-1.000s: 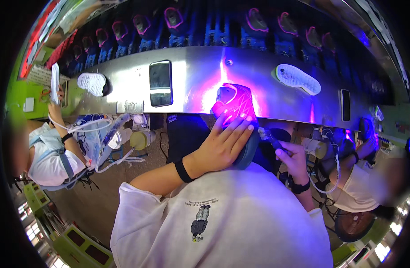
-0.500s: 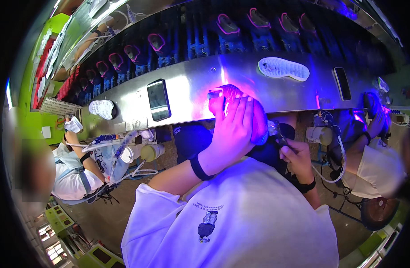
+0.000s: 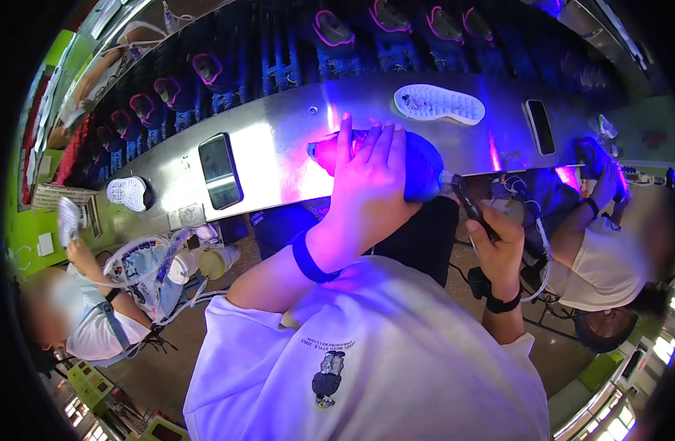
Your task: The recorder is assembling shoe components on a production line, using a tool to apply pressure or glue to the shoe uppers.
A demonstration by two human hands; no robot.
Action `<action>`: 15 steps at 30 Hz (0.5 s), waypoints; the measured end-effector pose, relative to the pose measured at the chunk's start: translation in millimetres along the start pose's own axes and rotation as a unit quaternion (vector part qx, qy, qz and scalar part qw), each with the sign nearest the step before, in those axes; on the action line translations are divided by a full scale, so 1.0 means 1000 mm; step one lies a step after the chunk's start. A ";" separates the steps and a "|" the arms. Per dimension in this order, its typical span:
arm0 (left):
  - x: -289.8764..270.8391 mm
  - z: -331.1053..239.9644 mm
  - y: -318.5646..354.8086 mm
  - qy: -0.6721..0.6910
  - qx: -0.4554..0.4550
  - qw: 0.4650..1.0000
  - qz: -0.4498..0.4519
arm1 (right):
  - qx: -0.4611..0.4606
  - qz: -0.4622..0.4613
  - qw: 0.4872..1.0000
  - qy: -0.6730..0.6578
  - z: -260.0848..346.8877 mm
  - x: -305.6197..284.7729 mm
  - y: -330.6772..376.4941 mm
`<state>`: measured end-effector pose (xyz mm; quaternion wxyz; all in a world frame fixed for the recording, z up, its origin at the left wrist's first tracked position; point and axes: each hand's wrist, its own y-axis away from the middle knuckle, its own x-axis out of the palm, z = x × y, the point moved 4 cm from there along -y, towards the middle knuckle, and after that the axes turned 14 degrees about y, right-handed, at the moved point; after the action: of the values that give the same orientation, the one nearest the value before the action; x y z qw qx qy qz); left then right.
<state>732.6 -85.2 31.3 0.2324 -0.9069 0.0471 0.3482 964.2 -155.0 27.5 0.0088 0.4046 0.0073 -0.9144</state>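
Observation:
A dark shoe upper, lit blue and pink, lies on its side at the near edge of the metal bench. My left hand holds it from above, fingers stretched across its side; the palm hides much of the shoe. My right hand is closed around the dark handle of a brush. Its pale tip meets the right end of the shoe, though whether it presses on it is hard to tell. A white shoe sole lies beyond the shoe, to the right.
Phones lie left and right on the metal bench. Behind it runs a dark rack with several pink-edged shoes. Another white sole lies at left. Co-workers sit on both sides, the left one holding a white sole. Cups hang below the bench.
The shoe has turned under my left hand and lies more level. My right hand has risen, and the brush shows more clearly against the shoe's end. The whole view has shifted a little.

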 end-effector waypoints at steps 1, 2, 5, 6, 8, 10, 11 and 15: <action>-0.003 0.003 -0.003 0.003 -0.005 1.000 -0.007 | -0.008 0.009 1.000 0.006 0.004 -0.003 -0.009; -0.007 0.006 -0.007 0.024 -0.008 1.000 -0.009 | -0.013 0.014 1.000 0.011 0.009 -0.006 -0.018; -0.017 0.020 -0.016 0.050 -0.027 0.998 -0.014 | -0.098 0.007 0.994 0.053 0.023 -0.005 -0.046; -0.019 0.025 -0.018 0.054 -0.031 0.998 -0.007 | -0.105 0.017 0.993 0.056 0.024 0.000 -0.053; -0.023 0.036 -0.020 0.050 -0.043 0.998 -0.014 | -0.124 -0.026 0.991 0.044 0.025 0.008 -0.066; -0.032 0.047 -0.021 0.043 -0.051 0.998 -0.015 | -0.094 -0.022 0.995 0.007 0.016 0.025 -0.074; -0.038 0.051 -0.019 -0.006 -0.038 0.999 0.020 | -0.057 -0.027 0.998 -0.029 0.008 0.035 -0.077; -0.052 0.075 -0.008 -0.098 -0.060 0.984 0.135 | 0.052 0.052 0.986 -0.147 -0.008 0.067 -0.080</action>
<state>649.4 -48.5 19.7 0.1315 -0.8659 0.1253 0.4661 923.3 -75.8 -27.2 0.0362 0.2652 -0.0626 -0.9615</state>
